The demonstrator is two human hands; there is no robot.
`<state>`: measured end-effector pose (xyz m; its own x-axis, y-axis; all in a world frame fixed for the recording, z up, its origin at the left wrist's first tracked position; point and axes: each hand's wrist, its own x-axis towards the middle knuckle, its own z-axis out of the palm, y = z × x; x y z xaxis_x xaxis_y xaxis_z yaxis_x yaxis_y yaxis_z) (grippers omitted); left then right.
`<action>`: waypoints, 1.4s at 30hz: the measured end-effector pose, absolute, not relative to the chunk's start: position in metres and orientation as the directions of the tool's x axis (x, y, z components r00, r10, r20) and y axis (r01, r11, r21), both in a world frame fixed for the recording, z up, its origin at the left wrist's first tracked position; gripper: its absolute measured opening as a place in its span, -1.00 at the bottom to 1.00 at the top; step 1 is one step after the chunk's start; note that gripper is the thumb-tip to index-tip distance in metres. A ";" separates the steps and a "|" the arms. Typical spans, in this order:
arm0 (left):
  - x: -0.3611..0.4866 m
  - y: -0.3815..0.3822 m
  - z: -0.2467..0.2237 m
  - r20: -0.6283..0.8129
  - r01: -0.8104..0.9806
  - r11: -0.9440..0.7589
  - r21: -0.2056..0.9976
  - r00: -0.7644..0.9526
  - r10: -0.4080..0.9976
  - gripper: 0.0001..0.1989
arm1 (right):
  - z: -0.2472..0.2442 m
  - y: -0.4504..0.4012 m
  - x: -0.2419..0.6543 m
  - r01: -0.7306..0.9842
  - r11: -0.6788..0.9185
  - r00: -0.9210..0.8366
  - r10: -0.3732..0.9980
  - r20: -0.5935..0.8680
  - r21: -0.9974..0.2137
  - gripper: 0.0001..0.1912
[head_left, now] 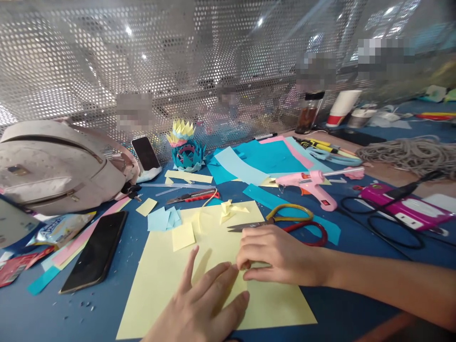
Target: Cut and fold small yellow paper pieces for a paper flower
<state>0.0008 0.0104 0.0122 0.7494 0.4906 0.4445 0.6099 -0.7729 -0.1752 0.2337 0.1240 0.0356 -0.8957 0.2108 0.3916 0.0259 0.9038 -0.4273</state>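
My left hand (210,304) lies low over a large pale yellow sheet (160,294), fingers stretched and the little finger raised. Its fingertips meet those of my right hand (274,256), which is closed, with thumb and fingers drawn together on the sheet. Whatever the right fingers pinch is mostly hidden; a faint yellow paper edge shows under them. Just beyond the right hand lie scissors (294,213) with yellow and red handles, their blades partly covered by it. Small yellow squares (184,236), light blue squares (164,219) and folded yellow pieces (231,210) rest at the sheet's far side.
A pink glue gun (308,183), blue paper (270,159) and a red cutter knife (194,196) lie farther back. A folded-paper model (188,152) stands near the perforated metal panel (213,61). Left are a phone (96,251) and backpack (60,166); right, a magenta power strip (406,206) with black cable.
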 end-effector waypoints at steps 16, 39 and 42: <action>0.006 0.010 -0.015 0.565 0.631 -0.762 -0.143 0.684 0.461 -0.45 | 0.031 0.126 0.236 0.015 0.918 -0.907 0.179 0.381 -0.396 -0.75; 0.004 0.013 0.011 0.577 0.606 -0.794 -0.031 0.660 0.481 -0.67 | 0.039 0.140 0.237 -0.055 0.945 -0.960 0.039 0.278 -0.323 -0.80; 0.000 0.014 0.024 0.456 0.603 -0.793 -0.088 0.732 0.507 -0.68 | 0.039 0.142 0.238 -0.031 0.951 -0.963 0.054 0.265 -0.306 -0.77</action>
<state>0.0002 0.0137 0.0236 0.7320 0.5066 0.4556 0.6034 -0.7926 -0.0882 0.2379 0.1419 0.0390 -0.9628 0.0544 0.2648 -0.0305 0.9514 -0.3063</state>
